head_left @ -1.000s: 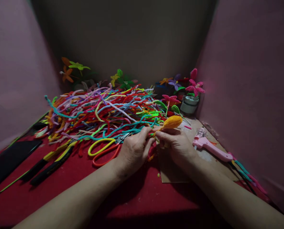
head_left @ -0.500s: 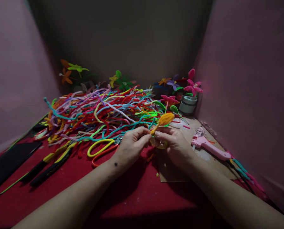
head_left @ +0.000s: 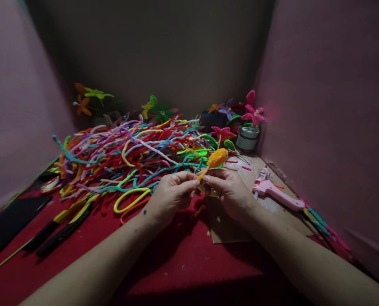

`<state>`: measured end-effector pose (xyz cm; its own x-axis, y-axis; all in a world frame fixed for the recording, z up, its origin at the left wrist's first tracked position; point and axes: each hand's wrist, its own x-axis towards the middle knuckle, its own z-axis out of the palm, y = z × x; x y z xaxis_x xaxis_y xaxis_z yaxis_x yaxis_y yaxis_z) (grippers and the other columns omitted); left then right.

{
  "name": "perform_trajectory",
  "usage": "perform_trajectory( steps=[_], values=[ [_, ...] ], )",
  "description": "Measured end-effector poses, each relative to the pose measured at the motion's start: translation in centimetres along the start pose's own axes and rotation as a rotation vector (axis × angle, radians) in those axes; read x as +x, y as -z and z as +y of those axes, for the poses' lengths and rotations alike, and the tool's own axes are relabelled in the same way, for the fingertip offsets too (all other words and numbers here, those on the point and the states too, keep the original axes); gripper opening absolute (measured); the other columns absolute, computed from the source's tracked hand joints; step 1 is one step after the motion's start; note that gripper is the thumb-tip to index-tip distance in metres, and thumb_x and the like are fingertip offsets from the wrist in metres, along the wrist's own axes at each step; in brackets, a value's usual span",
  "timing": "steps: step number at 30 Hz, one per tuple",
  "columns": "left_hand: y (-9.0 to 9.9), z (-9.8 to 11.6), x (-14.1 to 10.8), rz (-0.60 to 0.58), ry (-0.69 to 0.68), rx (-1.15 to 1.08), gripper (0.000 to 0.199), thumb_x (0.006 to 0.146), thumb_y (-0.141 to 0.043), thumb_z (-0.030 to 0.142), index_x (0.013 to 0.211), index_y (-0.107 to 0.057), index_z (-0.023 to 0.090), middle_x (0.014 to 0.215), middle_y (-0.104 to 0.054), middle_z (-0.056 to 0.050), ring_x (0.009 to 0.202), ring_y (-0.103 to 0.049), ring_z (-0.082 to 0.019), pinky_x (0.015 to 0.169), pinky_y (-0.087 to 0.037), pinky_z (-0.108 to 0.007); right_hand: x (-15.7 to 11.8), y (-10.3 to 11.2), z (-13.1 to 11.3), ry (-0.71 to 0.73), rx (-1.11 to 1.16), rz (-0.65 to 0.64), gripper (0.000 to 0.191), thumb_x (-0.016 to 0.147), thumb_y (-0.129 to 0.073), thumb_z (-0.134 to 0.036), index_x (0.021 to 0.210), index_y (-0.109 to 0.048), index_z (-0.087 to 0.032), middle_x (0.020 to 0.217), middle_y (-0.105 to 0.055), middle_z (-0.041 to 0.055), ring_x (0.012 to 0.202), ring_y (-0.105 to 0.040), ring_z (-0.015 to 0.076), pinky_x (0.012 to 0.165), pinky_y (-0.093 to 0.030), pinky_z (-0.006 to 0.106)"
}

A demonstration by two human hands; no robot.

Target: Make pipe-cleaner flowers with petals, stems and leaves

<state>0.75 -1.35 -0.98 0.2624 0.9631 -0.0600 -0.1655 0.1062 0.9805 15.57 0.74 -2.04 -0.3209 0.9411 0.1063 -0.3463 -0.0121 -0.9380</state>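
Observation:
An orange-yellow pipe-cleaner flower bud (head_left: 218, 158) tilts up to the right above my hands, its thin stem running down between my fingertips. My left hand (head_left: 173, 193) pinches the lower end of the stem between thumb and forefinger. Close beside it, my right hand (head_left: 229, 189) is closed on the same stem just below the bud. A roll of clear yellowish tape appears partly hidden behind the fingers of my right hand. Scissors with yellow and red handles (head_left: 131, 201) lie left of my left hand, their blades hidden behind it.
A big heap of coloured pipe cleaners (head_left: 138, 148) spreads behind my hands. Pliers (head_left: 65, 225) and a black flat object (head_left: 14, 225) lie left. To the right, a pink glue gun (head_left: 277, 193) rests on cardboard (head_left: 227, 229). A pink flower stands in a grey pot (head_left: 247, 138).
The camera view has shifted slightly, so the scene sits a little further left. Both hands still pinch the stem, and the bud has turned a little between the fingers.

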Motion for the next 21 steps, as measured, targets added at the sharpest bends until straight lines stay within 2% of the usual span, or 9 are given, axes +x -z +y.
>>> perform_trajectory(
  steps=[5, 9, 15, 18, 21],
  values=[
    [0.18, -0.14, 0.02, -0.063, 0.028, -0.115, 0.012, 0.077, -0.059, 0.025, 0.076, -0.054, 0.014, 0.049, -0.042, 0.007, 0.035, -0.022, 0.000, 0.037, -0.012, -0.016, 0.02, 0.05, -0.01, 0.002, 0.007, -0.002, 0.008, 0.067, -0.063, -0.019, 0.072, -0.068, -0.015, 0.063, -0.058, -0.0004, 0.056, -0.047, 0.0091, 0.058, -0.036, 0.025],
    [0.20, -0.06, 0.07, -0.119, 0.055, -0.207, 0.007, 0.078, -0.056, 0.020, 0.076, -0.055, 0.013, 0.051, -0.041, 0.007, 0.035, -0.021, 0.001, 0.037, -0.015, -0.015, -0.05, -0.15, -0.15, 0.007, 0.026, 0.010, 0.005, 0.066, -0.065, -0.018, 0.070, -0.067, -0.016, 0.065, -0.060, 0.0005, 0.057, -0.048, 0.0094, 0.059, -0.036, 0.026],
    [0.49, 0.16, 0.00, -0.199, 0.118, -0.295, 0.010, 0.081, -0.052, 0.019, 0.076, -0.056, 0.011, 0.052, -0.034, 0.009, 0.036, -0.013, 0.001, 0.034, -0.016, -0.013, -0.09, -0.20, -0.28, 0.041, 0.073, -0.036, 0.008, 0.068, -0.065, -0.017, 0.075, -0.069, -0.015, 0.066, -0.062, 0.0005, 0.058, -0.049, 0.0081, 0.060, -0.037, 0.024],
    [0.54, 0.40, -0.18, -0.225, 0.103, -0.275, 0.011, 0.082, -0.051, 0.021, 0.080, -0.057, 0.012, 0.052, -0.032, 0.009, 0.036, -0.011, 0.001, 0.033, -0.018, -0.013, -0.14, -0.14, -0.31, 0.041, 0.105, -0.070, 0.012, 0.069, -0.066, -0.018, 0.079, -0.069, -0.015, 0.068, -0.062, 0.0006, 0.060, -0.050, 0.0081, 0.060, -0.037, 0.023],
    [0.35, 0.54, -0.29, -0.199, 0.058, -0.128, 0.013, 0.083, -0.051, 0.026, 0.081, -0.056, 0.014, 0.052, -0.035, 0.009, 0.035, -0.016, 0.000, 0.034, -0.019, -0.013, -0.28, -0.16, -0.35, 0.014, 0.119, -0.041, 0.011, 0.068, -0.066, -0.018, 0.078, -0.069, -0.014, 0.068, -0.061, 0.0001, 0.058, -0.050, 0.0081, 0.057, -0.037, 0.023]
  ],
)
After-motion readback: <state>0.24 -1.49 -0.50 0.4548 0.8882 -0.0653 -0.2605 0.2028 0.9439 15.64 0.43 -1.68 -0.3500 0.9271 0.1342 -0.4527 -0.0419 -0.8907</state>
